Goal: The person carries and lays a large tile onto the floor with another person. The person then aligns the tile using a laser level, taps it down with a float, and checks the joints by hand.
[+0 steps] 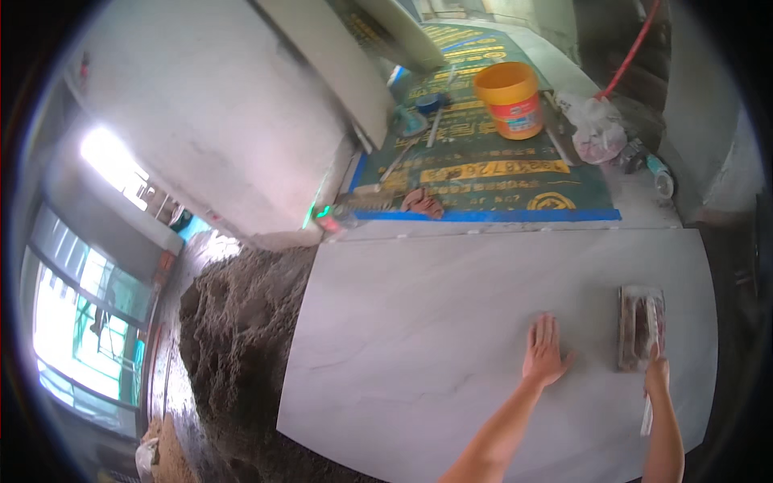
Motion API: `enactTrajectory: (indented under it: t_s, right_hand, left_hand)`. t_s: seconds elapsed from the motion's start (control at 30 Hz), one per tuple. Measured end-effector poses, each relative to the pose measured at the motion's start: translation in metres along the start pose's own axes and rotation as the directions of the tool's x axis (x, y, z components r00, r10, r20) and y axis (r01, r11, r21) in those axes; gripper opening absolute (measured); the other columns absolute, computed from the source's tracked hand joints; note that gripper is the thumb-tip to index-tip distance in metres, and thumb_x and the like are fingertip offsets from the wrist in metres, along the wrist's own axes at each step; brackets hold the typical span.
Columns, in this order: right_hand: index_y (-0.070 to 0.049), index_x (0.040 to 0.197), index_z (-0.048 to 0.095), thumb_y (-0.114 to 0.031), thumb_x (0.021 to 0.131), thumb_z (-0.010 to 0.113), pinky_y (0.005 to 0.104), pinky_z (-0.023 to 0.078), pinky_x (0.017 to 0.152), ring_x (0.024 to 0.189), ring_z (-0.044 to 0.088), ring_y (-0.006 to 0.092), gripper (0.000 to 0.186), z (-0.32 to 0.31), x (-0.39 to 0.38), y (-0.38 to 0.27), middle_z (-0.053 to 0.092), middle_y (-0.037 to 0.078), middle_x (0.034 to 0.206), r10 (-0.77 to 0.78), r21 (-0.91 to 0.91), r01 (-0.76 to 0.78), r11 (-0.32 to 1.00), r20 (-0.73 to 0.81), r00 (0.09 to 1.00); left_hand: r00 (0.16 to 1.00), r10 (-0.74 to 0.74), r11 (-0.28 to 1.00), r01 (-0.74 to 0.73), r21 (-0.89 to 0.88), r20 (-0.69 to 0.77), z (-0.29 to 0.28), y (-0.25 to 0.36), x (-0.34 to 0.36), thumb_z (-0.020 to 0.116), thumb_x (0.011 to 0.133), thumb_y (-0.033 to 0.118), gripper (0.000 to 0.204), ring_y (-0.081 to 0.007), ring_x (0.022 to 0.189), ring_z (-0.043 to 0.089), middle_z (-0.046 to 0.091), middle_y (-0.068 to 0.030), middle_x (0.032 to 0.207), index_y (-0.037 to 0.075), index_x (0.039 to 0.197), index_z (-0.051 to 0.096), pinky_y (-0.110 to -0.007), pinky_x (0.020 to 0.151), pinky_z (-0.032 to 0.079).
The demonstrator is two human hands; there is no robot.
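Note:
A large pale grey tile [419, 322] with faint veins lies flat in front of me. My left hand [546, 352] rests palm down on its right half, fingers stretched out. Further right, my right hand [658, 376] is closed round the pale handle of a trowel-like tool [632, 330]. The tool has a flat, dirty rectangular plate that lies over the tile, and a pale end of the handle sticks out below my fist. Whether the plate touches the tile I cannot tell.
Dark loose mortar [241, 338] is heaped left of the tile. Beyond its far edge, a green printed floor cover [483, 177] bears a yellow bucket [507, 101], a crumpled cloth [423, 203] and tools. Plastic bags [600, 141] lie at right. A wall [225, 105] stands at left.

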State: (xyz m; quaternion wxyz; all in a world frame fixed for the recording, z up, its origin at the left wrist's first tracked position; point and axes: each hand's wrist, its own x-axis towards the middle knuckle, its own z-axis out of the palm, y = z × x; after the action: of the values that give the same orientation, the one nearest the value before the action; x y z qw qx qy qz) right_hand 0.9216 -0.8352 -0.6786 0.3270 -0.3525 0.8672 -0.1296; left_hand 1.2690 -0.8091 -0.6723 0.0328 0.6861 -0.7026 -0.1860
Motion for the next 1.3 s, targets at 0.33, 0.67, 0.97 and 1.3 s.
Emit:
enactTrajectory:
  t_s: [0.33, 0.67, 0.97, 1.3]
  right_hand:
    - [0.004, 0.135, 0.058, -0.035, 0.101, 0.06, 0.0535, 0.045, 0.105, 0.123, 0.057, 0.0475, 0.052, -0.01, -0.245, 0.212, 0.061, 0.031, 0.131, -0.139, -0.341, 0.235, 0.91, 0.281, 0.95]
    - [0.003, 0.128, 0.06, -0.042, 0.105, 0.05, 0.0495, 0.048, 0.094, 0.113, 0.06, 0.0414, 0.051, 0.001, -0.305, 0.034, 0.063, 0.027, 0.124, -0.384, -0.541, 0.68, 0.495, 0.565, 0.73]
    - [-0.004, 0.105, 0.063, -0.056, 0.102, 0.046, 0.0501, 0.054, 0.076, 0.091, 0.069, 0.0358, 0.055, 0.103, -0.284, -0.017, 0.069, 0.018, 0.097, -0.611, -0.188, 0.625, 0.758, 0.134, 0.78]
    - [-0.002, 0.081, 0.058, -0.061, 0.105, 0.039, 0.0347, 0.044, 0.044, 0.049, 0.054, 0.0162, 0.066, 0.143, -0.329, -0.26, 0.052, 0.004, 0.059, -0.666, 0.116, 0.679, 0.725, 0.368, 0.649]
  left_hand:
    - [0.974, -0.178, 0.984, 0.173, -0.052, -0.138, -0.011, -0.254, -0.183, 0.047, 0.101, 0.053, 0.082, -0.0325, 0.157, 0.015, 0.024, -0.0169, 0.168, 0.001, 0.161, 0.024, -0.049, 0.127, 0.014]
    - [0.569, -0.763, 0.642, 0.72, -0.263, -0.305, -0.007, -0.353, -0.298, 0.052, 0.096, 0.052, 0.094, -0.0393, 0.157, 0.007, 0.013, -0.0276, 0.168, -0.012, 0.157, 0.02, -0.051, 0.127, 0.004]
    - [0.575, -0.786, 0.619, 0.73, -0.291, -0.228, -0.021, -0.352, -0.296, 0.049, 0.097, 0.051, 0.093, -0.0382, 0.158, 0.0, 0.007, -0.0263, 0.169, -0.011, 0.158, 0.014, -0.05, 0.127, 0.003]
    - [0.605, -0.772, 0.632, 0.698, -0.335, -0.195, -0.022, -0.36, -0.295, 0.047, 0.096, 0.053, 0.097, -0.0398, 0.158, -0.004, 0.004, -0.027, 0.169, -0.013, 0.158, 0.012, -0.052, 0.127, 0.0]
